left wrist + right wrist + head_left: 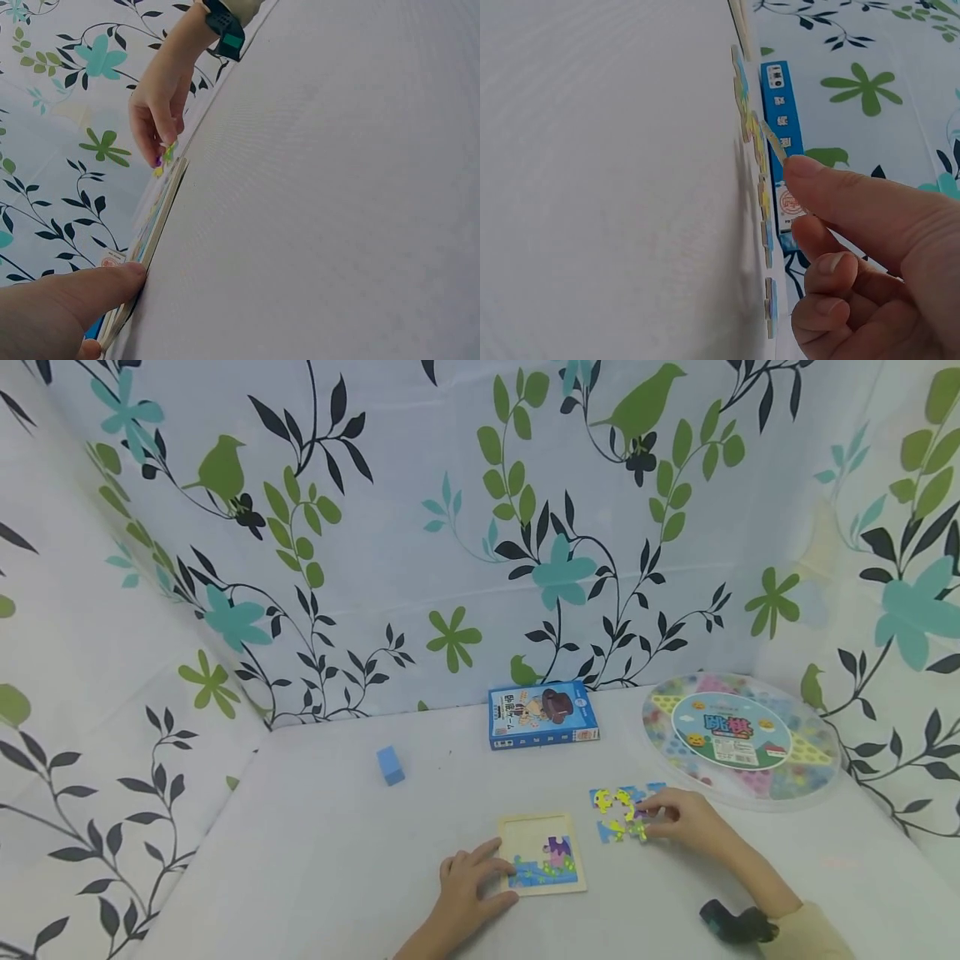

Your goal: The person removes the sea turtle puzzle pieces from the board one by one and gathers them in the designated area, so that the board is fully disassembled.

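In the head view a wooden puzzle tray lies on the table, with several joined pieces along its lower part and right side. My left hand rests on its left side, fingers spread and the thumb near the lower corner. In the left wrist view the tray's edge shows side-on under the thumb. My right hand is over the loose jigsaw pieces to the right of the tray. It pinches a thin jigsaw piece between thumb and fingers, raised off the table in the right wrist view.
A blue game box stands behind the pieces, against the patterned cloth. To its right lies a large round board-game package. A small blue block sits at the back left. A dark band is on the right wrist.
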`<state>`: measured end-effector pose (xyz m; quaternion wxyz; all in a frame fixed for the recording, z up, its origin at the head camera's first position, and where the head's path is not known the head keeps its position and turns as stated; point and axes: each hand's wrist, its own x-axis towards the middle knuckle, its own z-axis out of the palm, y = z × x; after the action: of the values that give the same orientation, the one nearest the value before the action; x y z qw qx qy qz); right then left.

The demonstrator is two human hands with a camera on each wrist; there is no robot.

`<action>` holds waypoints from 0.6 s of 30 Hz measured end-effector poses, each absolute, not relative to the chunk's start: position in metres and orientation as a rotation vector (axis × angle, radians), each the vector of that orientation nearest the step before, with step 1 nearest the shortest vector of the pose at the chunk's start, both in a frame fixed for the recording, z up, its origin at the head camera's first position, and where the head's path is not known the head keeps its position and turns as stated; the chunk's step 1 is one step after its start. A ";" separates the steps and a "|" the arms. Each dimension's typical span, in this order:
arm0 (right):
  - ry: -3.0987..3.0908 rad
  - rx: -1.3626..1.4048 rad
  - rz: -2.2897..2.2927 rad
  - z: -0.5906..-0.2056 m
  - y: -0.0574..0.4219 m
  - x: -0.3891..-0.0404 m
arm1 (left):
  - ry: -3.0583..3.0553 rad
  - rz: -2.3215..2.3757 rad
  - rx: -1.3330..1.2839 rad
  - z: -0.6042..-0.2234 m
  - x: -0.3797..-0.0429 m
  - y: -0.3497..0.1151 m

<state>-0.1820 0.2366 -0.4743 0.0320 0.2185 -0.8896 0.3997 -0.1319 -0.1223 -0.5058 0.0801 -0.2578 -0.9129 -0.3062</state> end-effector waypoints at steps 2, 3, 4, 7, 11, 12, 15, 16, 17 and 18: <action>-2.749 0.672 1.228 -0.475 0.238 -0.183 | -2.738 -0.919 -0.768 -0.505 -0.133 -0.122; -2.756 0.670 1.225 -0.476 0.238 -0.183 | -2.739 -0.921 -0.767 -0.505 -0.133 -0.122; -2.760 0.672 1.222 -0.476 0.239 -0.183 | -2.740 -0.928 -0.766 -0.505 -0.133 -0.122; -2.769 0.677 1.213 -0.478 0.240 -0.183 | -2.743 -0.939 -0.762 -0.505 -0.132 -0.122; -2.790 0.666 1.190 -0.477 0.239 -0.183 | -2.755 -0.926 -0.757 -0.505 -0.133 -0.122; -2.794 0.665 1.184 -0.477 0.239 -0.183 | -2.755 -0.921 -0.756 -0.504 -0.133 -0.122; -2.803 0.673 1.163 -0.477 0.238 -0.184 | -2.751 -0.915 -0.755 -0.503 -0.133 -0.123; -2.803 0.680 1.157 -0.477 0.238 -0.184 | -2.749 -0.918 -0.755 -0.503 -0.133 -0.123; -2.803 0.686 1.151 -0.477 0.238 -0.184 | -2.748 -0.921 -0.756 -0.504 -0.133 -0.122; -2.804 0.689 1.147 -0.477 0.239 -0.184 | -2.746 -0.924 -0.759 -0.504 -0.133 -0.122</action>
<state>-0.1838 0.2385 -0.4768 0.0172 0.2218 -0.9023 0.3692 -0.1332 -0.1222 -0.5037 0.0733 -0.2529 -0.9143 -0.3078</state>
